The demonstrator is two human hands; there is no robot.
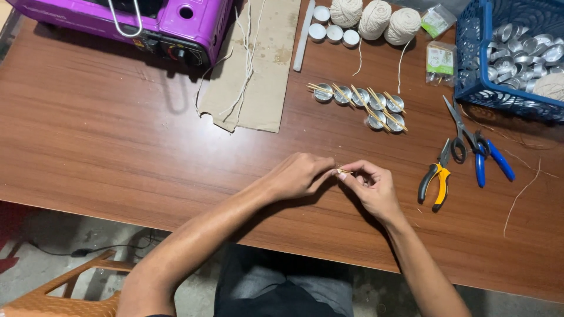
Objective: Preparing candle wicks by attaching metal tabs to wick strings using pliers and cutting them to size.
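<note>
Wooden stick (mid-table) between left hand, right hand.

Bare forearms, dark shirt, grey trousers

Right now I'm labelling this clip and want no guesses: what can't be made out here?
- Small stick-like piece, head view: pinched between left hand and right hand; fingers cover most of it, too small to identify.
- Purple stove: cut off by the top edge.
- Blue basket: cut off at the top and right edges.
- Small packets: too small to tell contents.
</note>
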